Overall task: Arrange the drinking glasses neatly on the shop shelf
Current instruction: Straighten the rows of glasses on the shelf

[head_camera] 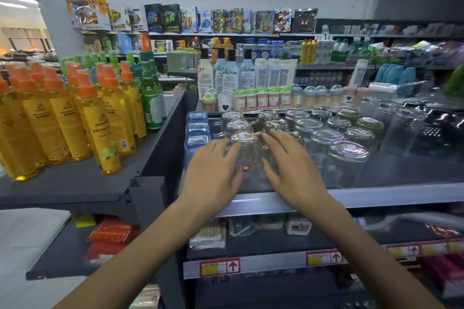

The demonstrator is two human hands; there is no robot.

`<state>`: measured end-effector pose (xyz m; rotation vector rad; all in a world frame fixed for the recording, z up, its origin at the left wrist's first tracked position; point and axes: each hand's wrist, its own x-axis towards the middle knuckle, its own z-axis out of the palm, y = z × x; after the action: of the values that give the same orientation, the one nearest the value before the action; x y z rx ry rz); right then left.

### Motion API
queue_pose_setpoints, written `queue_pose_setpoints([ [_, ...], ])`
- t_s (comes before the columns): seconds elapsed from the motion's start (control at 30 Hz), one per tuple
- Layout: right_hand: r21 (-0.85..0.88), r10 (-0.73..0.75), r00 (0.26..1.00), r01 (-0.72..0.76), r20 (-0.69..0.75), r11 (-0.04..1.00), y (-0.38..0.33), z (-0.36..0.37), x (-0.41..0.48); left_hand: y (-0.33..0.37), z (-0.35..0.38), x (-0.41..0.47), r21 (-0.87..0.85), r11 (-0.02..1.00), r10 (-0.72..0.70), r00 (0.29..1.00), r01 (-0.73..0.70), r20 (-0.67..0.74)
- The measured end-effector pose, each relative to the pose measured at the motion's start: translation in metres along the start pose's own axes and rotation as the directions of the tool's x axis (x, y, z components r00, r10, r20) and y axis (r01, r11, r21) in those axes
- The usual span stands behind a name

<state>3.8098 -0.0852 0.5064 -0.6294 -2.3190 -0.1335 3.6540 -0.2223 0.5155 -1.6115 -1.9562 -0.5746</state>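
Both hands, left hand (214, 173) and right hand (292, 170), are cupping the front upturned glass (247, 152) between spread, unclenched fingers; squeezing gently and nudging it straight is keeping neighbours unknocked.

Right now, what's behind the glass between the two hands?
Behind the front glass, between the left hand and right hand, two more upside-down glasses stand in a row. The hands cover its sides, so neighbours there are hidden.

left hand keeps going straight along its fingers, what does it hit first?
Most likely the front clear glass with the red label: the left hand points up and right, fingertips already at its side. Actual contact is unclear. The blue glasses lie off that line, further left.
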Motion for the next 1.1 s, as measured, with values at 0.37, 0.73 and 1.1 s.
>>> queue_pose_setpoints([
  [0.37,-0.086,0.109,0.993,-0.105,0.051,0.991,0.051,0.006,-0.021,0.046,0.045,0.042,0.007,0.987,-0.160,0.987,0.160,0.006],
  [0.73,0.050,0.008,0.999,-0.011,0.053,0.999,0.066,-0.003,-0.031,0.070,0.048,0.037,0.092,0.979,-0.175,0.981,0.183,-0.088],
  [1.1,0.414,0.454,0.887,-0.383,-0.086,0.826,0.130,-0.041,-0.080,0.151,0.087,0.073,-0.238,0.865,-0.454,0.891,0.443,0.006],
])
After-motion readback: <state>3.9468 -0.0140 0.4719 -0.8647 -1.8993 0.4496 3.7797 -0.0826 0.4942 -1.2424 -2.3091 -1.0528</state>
